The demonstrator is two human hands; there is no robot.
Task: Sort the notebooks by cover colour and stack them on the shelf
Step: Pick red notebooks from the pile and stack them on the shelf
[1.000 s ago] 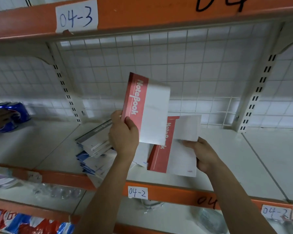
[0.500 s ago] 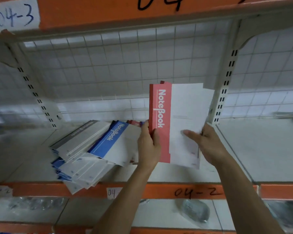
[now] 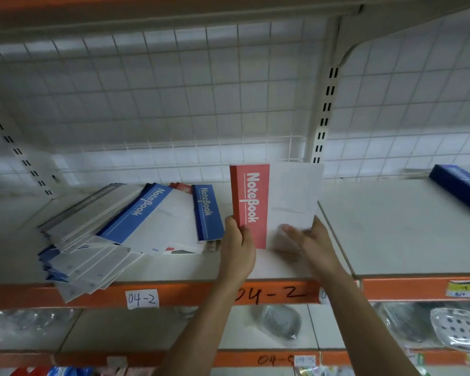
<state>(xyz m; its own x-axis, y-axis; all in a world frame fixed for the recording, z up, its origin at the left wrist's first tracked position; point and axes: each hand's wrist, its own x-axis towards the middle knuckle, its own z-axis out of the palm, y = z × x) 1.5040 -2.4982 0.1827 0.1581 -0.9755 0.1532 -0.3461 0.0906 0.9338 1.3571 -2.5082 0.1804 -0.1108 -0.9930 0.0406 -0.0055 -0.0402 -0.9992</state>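
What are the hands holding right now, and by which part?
A red notebook: left hand grips its lower left edge; right hand, blurred, is on the lower right corner.

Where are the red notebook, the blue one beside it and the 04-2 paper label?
red notebook point(image 3: 250, 202): head view, its red band.
blue notebook point(image 3: 207, 213): head view, its blue band.
04-2 paper label point(image 3: 142, 299): head view, paper's middle.
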